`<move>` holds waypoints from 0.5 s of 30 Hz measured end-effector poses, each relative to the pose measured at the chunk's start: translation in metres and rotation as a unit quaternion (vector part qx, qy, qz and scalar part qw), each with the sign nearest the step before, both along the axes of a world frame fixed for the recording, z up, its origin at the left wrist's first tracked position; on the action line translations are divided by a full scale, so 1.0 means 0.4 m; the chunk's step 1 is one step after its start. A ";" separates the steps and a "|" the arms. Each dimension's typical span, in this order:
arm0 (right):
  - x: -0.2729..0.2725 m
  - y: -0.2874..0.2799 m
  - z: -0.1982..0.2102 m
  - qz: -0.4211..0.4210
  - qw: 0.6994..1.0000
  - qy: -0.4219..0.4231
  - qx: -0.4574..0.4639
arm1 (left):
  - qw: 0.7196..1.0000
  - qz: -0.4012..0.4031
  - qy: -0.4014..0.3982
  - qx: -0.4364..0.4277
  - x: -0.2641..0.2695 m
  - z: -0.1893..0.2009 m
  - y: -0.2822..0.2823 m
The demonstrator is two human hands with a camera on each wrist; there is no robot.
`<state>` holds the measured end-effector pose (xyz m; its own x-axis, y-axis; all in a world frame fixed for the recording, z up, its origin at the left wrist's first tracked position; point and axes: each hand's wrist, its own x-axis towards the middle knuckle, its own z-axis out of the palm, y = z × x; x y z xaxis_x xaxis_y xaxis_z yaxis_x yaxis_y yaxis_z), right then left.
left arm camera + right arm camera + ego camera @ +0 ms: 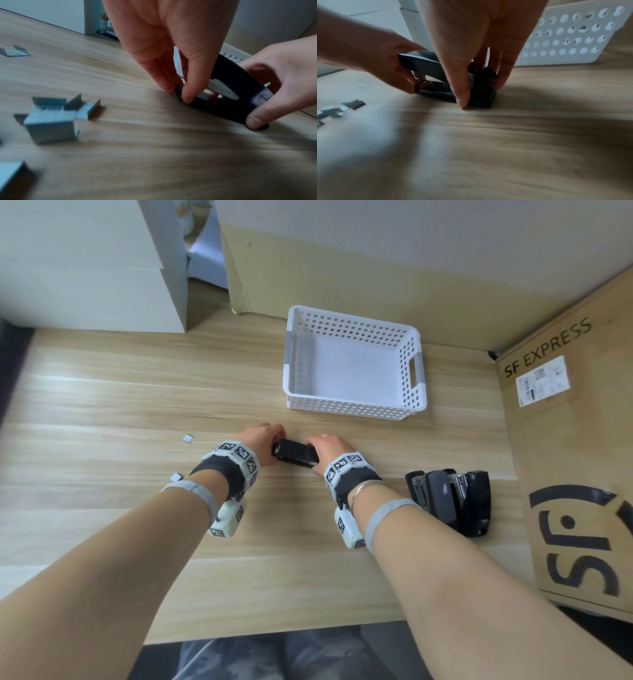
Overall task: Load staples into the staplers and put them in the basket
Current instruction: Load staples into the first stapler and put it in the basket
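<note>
A black stapler (295,453) lies on the wooden table (137,405) between my two hands. My left hand (270,440) pinches its front end with thumb and fingers (187,94). My right hand (320,453) grips its rear end, thumb on one side and fingers on the other (462,100). In the left wrist view the stapler (236,75) has its dark top arm angled above the base. The white perforated basket (356,404) stands just behind the hands with nothing in it. Silver staple strips (51,119) lie left of the stapler.
Several more black staplers (448,501) lie in a cluster at the right. A large cardboard box (568,440) stands along the right edge, white boxes (85,268) at the back left. Small staple strips (187,438) lie left of my left wrist.
</note>
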<state>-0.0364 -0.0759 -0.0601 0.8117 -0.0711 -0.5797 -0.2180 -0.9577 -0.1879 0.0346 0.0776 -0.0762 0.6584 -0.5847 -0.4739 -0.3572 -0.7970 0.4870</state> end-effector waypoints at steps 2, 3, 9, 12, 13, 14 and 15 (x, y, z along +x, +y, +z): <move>0.007 0.003 0.009 0.004 1.000 -0.013 -0.003 | 1.000 -0.003 -0.005 -0.022 0.021 0.016 0.001; 0.015 0.003 0.020 0.001 1.000 -0.023 0.003 | 0.999 -0.001 -0.010 -0.037 0.037 0.029 0.001; 0.112 -0.019 0.122 -0.063 0.990 -0.112 0.050 | 0.990 0.022 -0.042 -0.129 0.175 0.167 -0.033; 0.171 -0.043 0.176 -0.122 0.976 -0.176 0.052 | 0.982 0.087 -0.073 -0.150 0.239 0.219 -0.071; 0.192 -0.050 0.188 -0.150 0.970 -0.185 0.053 | 0.979 0.114 -0.081 -0.150 0.255 0.226 -0.083; 0.214 -0.057 0.192 -0.178 0.965 -0.188 0.050 | 0.976 0.135 -0.083 -0.146 0.268 0.228 -0.096; 0.238 -0.064 0.195 -0.203 0.961 -0.185 0.043 | 0.976 0.147 -0.085 -0.137 0.279 0.229 -0.110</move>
